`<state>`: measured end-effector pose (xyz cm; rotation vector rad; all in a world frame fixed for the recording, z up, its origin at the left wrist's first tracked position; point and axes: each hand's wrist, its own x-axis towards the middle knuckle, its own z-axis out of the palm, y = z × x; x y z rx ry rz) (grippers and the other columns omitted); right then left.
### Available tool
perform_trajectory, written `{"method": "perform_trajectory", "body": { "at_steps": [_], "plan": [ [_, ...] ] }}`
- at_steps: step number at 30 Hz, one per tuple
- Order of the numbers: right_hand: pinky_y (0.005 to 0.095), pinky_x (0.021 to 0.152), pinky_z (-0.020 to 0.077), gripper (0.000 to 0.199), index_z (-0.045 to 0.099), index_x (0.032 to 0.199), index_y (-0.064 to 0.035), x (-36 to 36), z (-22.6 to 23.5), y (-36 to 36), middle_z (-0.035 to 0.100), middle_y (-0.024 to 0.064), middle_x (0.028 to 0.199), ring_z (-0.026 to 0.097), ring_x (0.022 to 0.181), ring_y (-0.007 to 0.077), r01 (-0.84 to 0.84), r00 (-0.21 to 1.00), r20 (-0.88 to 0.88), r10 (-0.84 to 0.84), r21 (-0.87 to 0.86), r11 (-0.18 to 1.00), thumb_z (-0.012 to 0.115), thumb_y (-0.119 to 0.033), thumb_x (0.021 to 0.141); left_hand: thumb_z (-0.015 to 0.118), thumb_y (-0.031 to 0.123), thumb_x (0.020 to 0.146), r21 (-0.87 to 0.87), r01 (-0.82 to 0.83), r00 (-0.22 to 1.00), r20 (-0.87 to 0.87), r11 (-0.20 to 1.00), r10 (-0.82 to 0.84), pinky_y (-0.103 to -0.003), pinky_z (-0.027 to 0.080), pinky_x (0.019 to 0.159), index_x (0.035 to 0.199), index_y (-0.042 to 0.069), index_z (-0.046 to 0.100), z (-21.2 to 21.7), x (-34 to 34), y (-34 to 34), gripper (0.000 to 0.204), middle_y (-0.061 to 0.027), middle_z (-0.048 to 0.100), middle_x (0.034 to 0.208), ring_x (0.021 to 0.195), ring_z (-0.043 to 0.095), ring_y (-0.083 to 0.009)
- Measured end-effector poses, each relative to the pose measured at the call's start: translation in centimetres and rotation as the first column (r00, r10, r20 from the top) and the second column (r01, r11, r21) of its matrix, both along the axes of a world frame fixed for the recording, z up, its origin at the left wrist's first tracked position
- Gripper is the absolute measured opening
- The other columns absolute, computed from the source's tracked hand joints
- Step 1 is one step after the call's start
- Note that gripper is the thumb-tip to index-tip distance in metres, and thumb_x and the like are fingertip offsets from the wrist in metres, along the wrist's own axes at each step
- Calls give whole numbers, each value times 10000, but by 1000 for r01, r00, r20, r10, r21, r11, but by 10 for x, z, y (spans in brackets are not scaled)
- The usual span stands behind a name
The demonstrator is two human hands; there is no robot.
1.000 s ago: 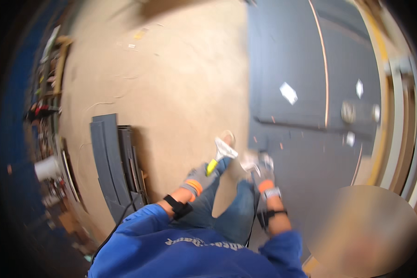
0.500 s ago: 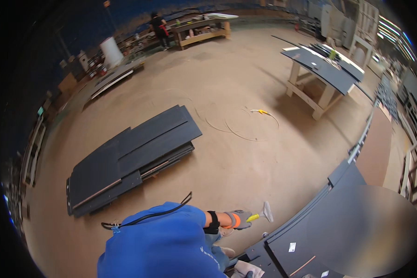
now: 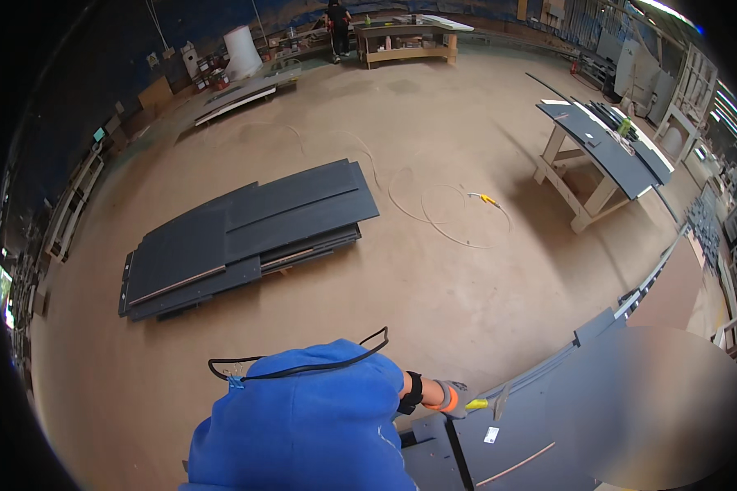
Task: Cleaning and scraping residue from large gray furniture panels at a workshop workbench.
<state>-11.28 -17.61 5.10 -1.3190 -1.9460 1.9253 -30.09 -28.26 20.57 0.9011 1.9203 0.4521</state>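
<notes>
From the blue sleeve (image 3: 323, 409), my left forearm reaches right, with a black band near the elbow. My left hand (image 3: 453, 399), in a grey and orange glove, is closed round a yellow-handled tool (image 3: 477, 404). Its grey head sits crosswise at the end; whether it is a scraper or a hammer I cannot make out. The tool is above the edge of the dark grey panels (image 3: 532, 413) at the lower right; contact cannot be told. A white label (image 3: 491, 435) and a thin brownish strip (image 3: 516, 464) lie on these panels. My right hand is out of view.
A low stack of dark panels (image 3: 295, 209) lies on the floor at left. A thin hose with a yellow air gun (image 3: 489, 200) curls beyond it. A workbench (image 3: 598, 143) stands at right. Far off, a person (image 3: 338, 29) stands beside another bench (image 3: 409, 56).
My left hand has moved with the tool from above the floor to the panels' edge. The view has shifted, and the pale cloth-like thing at the bottom has gone out of sight.
</notes>
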Motion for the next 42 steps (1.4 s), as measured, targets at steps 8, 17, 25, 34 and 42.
{"method": "perform_trajectory", "body": {
  "at_steps": [8,17,25,34,42],
  "plan": [
    [332,674,466,502,534,1147,1,9,-13,15,605,97,910,560,811,195,263,964,37,-262,-258,930,575,-390,835,618,343,719,60,143,988,-58,988,-140,-399,478,713,990,65,583,-37,-1,62,390,-169,613,905,809,618,-281],
    [339,646,468,467,548,1130,-4,114,12,-87,607,85,892,562,771,187,833,518,357,-777,-416,365,590,-361,831,664,293,670,292,229,972,-23,928,-233,-422,471,724,1001,64,543,-42,-35,139,421,-181,615,898,852,597,-353],
    [321,749,461,484,561,1082,58,92,102,-210,609,112,1001,571,865,209,984,141,552,-822,18,180,558,-356,831,648,320,738,125,540,834,-218,833,-507,-421,462,718,1001,54,540,-103,-45,228,390,-198,616,878,821,592,-366],
    [349,760,464,640,541,1115,86,13,133,-335,611,157,1021,575,896,233,909,-330,761,-559,96,-405,675,-415,741,629,374,767,93,433,900,-85,896,-427,-416,442,709,982,41,543,-223,29,290,406,-187,603,891,794,589,-329],
    [359,686,473,644,592,1017,84,-25,163,-387,632,154,910,591,814,230,781,-449,819,-357,165,-603,694,-463,693,669,445,701,-48,572,719,-450,819,-529,-429,447,789,1024,51,533,-251,40,316,528,-172,612,954,901,590,-346]
  ]
}}
